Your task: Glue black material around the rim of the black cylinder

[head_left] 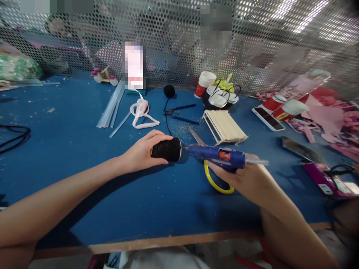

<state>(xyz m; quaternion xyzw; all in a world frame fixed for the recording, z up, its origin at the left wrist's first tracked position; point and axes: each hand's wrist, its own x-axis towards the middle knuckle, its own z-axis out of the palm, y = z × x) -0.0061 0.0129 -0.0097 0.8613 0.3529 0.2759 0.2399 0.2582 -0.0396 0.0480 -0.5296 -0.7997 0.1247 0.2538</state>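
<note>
My left hand (146, 150) is closed around a cup-shaped piece wrapped in black cord (167, 149), lying on its side with its pale rim to the right. A black cord (167, 119) runs from behind it to a small black ball (169, 91). My right hand (243, 175) grips a blue glue gun (209, 152). Its nozzle points left and is at or very near the rim; I cannot tell if they touch. A clear glue stick (259, 161) sticks out of the gun's back. Partly under the gun lie scissors with yellow handles (217, 185).
Beyond the hands lie pliers (182, 114), a white ribbon (140, 110), clear glue sticks (112, 108) and a stick-built rack (226, 126). Paper cups (206, 83) and two phones (268, 119) stand or lie to the right, near pink scraps (322, 116). A perforated metal screen (174, 48) closes off the back.
</note>
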